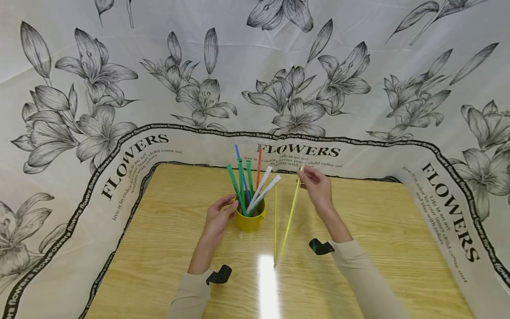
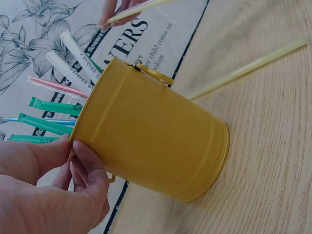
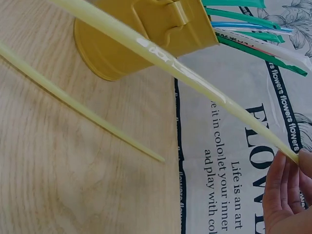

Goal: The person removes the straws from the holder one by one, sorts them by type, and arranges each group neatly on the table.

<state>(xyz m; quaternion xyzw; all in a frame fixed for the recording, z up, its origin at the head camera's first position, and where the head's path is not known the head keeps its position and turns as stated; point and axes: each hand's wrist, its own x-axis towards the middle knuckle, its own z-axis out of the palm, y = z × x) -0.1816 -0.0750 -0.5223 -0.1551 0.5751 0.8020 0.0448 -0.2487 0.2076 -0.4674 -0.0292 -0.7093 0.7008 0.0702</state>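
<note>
My left hand (image 1: 220, 215) pinches the rim of a small yellow metal bucket (image 2: 151, 131) between thumb and fingers. The bucket stands upright on the table, holding several wrapped straws: green ones (image 1: 232, 177), white ones (image 1: 263, 195), a red one (image 1: 260, 161) and a blue one (image 1: 237, 151). To the right of it, my right hand (image 1: 316, 188) pinches the upper end of a pale yellow straw (image 3: 195, 80), which slants downward. Another yellow straw (image 3: 92, 114) lies on the wood between the bucket and the held straw.
The wooden table (image 1: 382, 248) reaches out on both sides of the hands. A white cloth (image 1: 207, 146) with black flower prints and lettering stands behind and around it. Black wrist mounts (image 1: 220, 274) sit at both cuffs.
</note>
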